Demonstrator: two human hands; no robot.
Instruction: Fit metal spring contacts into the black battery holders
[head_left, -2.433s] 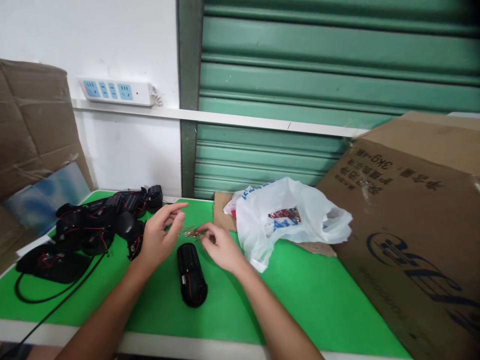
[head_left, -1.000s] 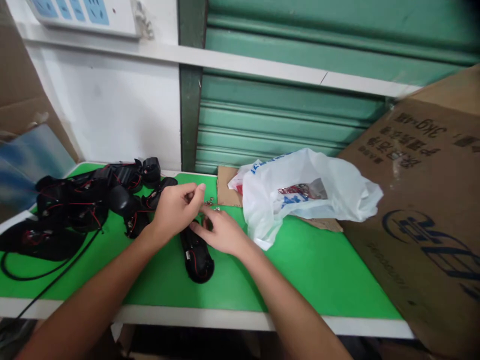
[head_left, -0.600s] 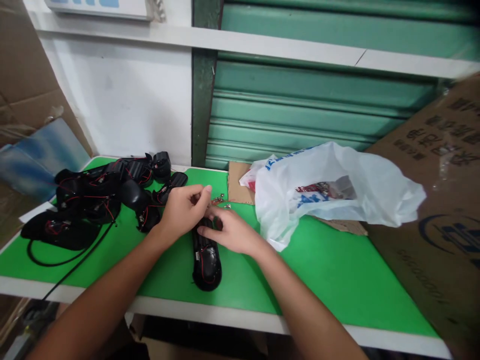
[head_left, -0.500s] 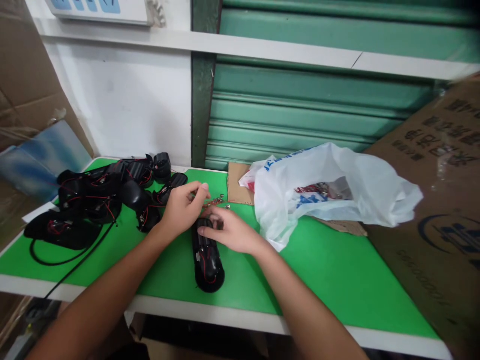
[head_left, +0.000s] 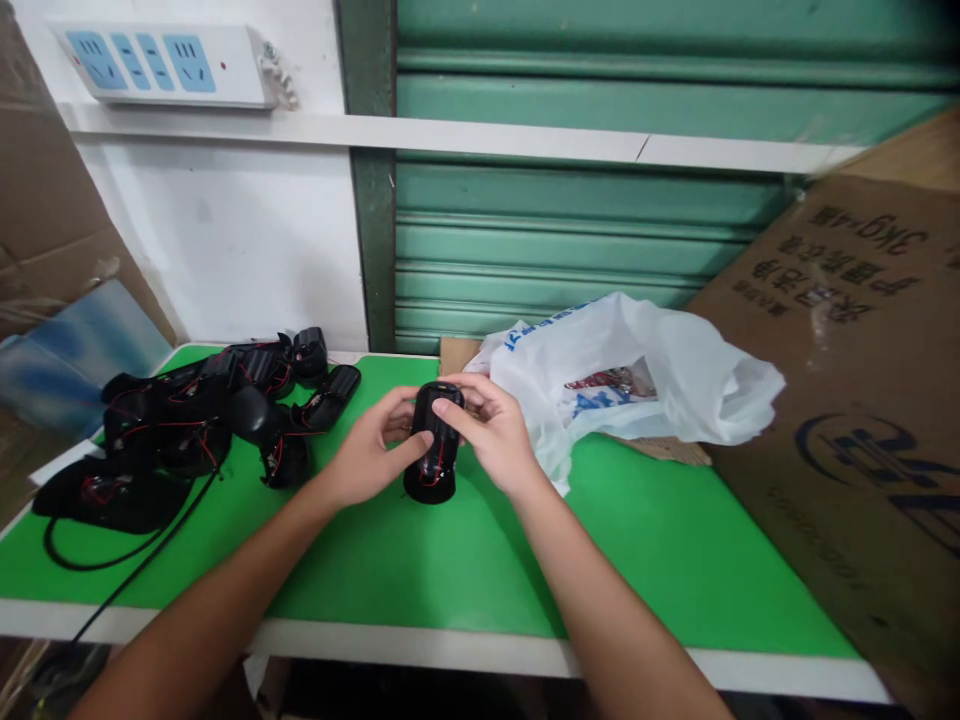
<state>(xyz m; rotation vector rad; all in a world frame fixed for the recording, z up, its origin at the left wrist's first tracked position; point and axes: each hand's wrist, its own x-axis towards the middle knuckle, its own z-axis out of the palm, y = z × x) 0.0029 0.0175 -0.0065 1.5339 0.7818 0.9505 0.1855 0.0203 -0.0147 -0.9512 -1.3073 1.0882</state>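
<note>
A black plastic casing (head_left: 431, 470) with a rounded lower end and thin red wires inside is held between both hands, its far end tipped up above the green tabletop. My left hand (head_left: 367, 455) grips its left side, thumb on the upper face. From the right, my right hand (head_left: 495, 425) closes on the far end with its thumb on top and fingers behind. Off to the left lies a pile of similar black casings (head_left: 255, 415) with red wires. The area right behind the held casing is hidden by it and my fingers.
A white plastic bag (head_left: 600, 350) with small packed items inside lies at the back right on cardboard (head_left: 660, 450). Large cardboard boxes (head_left: 810, 400) flank the green table (head_left: 660, 570). A black cable (head_left: 142, 548) hangs over the front left edge. A power strip (head_left: 165, 65) is mounted above.
The casing was lying flat while my hands were at small metal pieces by its far end. Now both hands hold it with the far end raised. The view has shifted upward and right.
</note>
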